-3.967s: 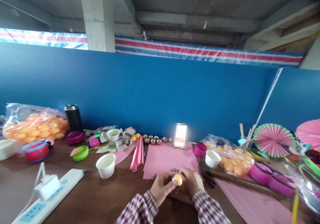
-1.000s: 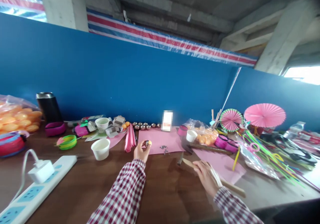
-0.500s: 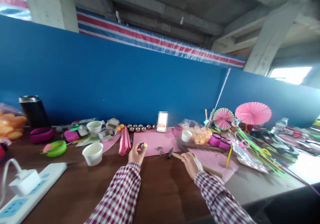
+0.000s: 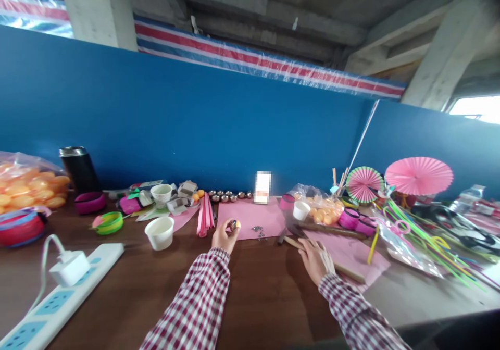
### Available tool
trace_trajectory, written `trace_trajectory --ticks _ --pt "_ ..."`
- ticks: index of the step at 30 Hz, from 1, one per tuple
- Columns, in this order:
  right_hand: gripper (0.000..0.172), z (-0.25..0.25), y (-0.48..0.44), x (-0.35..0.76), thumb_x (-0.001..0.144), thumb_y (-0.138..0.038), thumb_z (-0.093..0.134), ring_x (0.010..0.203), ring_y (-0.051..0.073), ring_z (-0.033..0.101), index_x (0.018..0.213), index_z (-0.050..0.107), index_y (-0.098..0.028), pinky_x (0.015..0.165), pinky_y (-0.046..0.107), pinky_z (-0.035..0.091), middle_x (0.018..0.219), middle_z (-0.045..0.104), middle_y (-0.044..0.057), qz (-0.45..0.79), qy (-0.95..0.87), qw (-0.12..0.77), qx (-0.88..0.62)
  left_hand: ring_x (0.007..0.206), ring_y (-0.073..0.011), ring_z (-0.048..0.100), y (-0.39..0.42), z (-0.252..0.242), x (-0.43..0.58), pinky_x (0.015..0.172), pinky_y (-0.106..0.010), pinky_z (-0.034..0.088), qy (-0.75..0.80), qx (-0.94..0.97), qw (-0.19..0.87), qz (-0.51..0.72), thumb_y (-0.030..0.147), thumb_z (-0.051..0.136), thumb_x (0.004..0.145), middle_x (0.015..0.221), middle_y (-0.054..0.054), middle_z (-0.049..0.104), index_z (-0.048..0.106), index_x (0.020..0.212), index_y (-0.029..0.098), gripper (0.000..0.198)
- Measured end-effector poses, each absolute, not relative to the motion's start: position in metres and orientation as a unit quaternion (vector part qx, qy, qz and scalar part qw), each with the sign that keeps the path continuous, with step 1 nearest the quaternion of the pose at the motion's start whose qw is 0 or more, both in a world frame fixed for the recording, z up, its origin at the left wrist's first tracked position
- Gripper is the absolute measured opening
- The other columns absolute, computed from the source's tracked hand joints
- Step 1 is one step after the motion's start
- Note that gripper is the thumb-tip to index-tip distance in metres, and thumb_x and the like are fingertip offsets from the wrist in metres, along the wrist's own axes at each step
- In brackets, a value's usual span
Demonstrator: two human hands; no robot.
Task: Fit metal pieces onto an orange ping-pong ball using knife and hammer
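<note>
My left hand is closed, its thumb and fingers pinching a small ball that looks partly orange and partly shiny silver. It is above the near left edge of a pink sheet. Small dark metal pieces lie on that sheet, to the right of the ball. On the right, my right hand lies over the wooden handle of a hammer, fingers across it; the palm hides the grip. The hammer's head points left, near the sheet's corner.
Silver balls line the sheet's back edge beside a blurred white card. White cups, pink folded strips and a power strip stand left. Bagged orange balls and paper fans are right. A blue partition rises behind.
The view has swung a little left, so everything sits farther right in the picture. My left hand still pinches the ball; my right hand stays over the hammer handle.
</note>
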State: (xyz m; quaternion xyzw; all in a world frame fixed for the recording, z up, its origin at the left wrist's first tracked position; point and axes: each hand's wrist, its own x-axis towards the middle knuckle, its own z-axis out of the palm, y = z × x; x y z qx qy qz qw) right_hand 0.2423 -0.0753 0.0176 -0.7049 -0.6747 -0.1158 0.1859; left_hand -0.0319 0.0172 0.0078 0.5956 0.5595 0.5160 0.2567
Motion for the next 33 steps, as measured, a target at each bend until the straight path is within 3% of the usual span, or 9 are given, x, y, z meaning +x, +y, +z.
trace_trajectory --ticks 4,10,15,19,24,33 --pt "0.028 0.014 -0.077 0.239 0.077 -0.018 0.043 0.090 0.019 0.047 0.104 0.051 -0.023 0.078 0.032 0.035 0.103 0.054 0.004 -0.174 -0.682 0.210 -0.679 0.057 -0.0101 0.057 0.014 0.009 -0.030 0.063 -0.024 0.047 0.555 0.630 0.241 0.488 0.026 0.059 0.062 0.090 -0.004 0.065 0.055 0.103 0.018 0.043" --pt "0.026 0.013 -0.077 0.244 0.077 -0.019 0.043 0.090 0.020 0.047 0.101 0.053 -0.022 0.077 0.034 0.037 0.103 0.054 0.005 -0.200 -0.680 0.224 -0.669 0.056 -0.0117 0.057 0.011 0.009 -0.026 0.061 -0.025 0.046 0.568 0.644 0.220 0.463 0.025 0.061 0.058 0.074 -0.001 0.066 0.063 0.087 0.020 0.029" --pt "0.027 0.028 -0.076 0.221 0.079 -0.020 0.042 0.097 0.021 0.044 0.103 0.053 -0.022 0.082 0.036 0.034 0.107 0.051 0.005 -0.214 -0.692 0.255 -0.640 0.058 -0.0112 0.058 0.014 0.010 -0.028 0.060 -0.024 0.047 0.554 0.643 0.231 0.476 0.026 0.058 0.061 0.081 -0.002 0.066 0.059 0.090 0.018 0.031" --pt "0.023 0.041 -0.063 0.185 0.081 -0.020 0.042 0.097 0.019 0.044 0.099 0.055 -0.023 0.084 0.033 0.032 0.097 0.057 0.005 -0.192 -0.745 0.234 -0.595 0.061 -0.0118 0.059 0.016 0.007 -0.029 0.060 -0.024 0.048 0.544 0.638 0.239 0.490 0.027 0.057 0.062 0.086 -0.004 0.065 0.057 0.091 0.017 0.031" --pt "0.017 0.037 -0.038 0.159 0.080 -0.019 0.045 0.087 0.019 0.045 0.071 0.060 -0.023 0.074 0.030 0.032 0.075 0.060 0.003 -0.161 -0.755 0.161 -0.615 0.063 -0.0132 0.060 0.017 0.004 -0.030 0.062 -0.025 0.049 0.529 0.641 0.248 0.498 0.029 0.057 0.062 0.084 -0.004 0.065 0.057 0.090 0.017 0.031" --pt "0.018 0.028 -0.029 0.159 0.082 -0.020 0.043 0.085 0.018 0.045 0.074 0.058 -0.024 0.074 0.030 0.029 0.076 0.060 0.001 -0.153 -0.760 0.181 -0.605 0.069 -0.0153 0.061 0.017 0.003 -0.030 0.066 -0.028 0.049 0.527 0.642 0.254 0.496 0.031 0.057 0.063 0.085 -0.003 0.065 0.057 0.092 0.018 0.032"
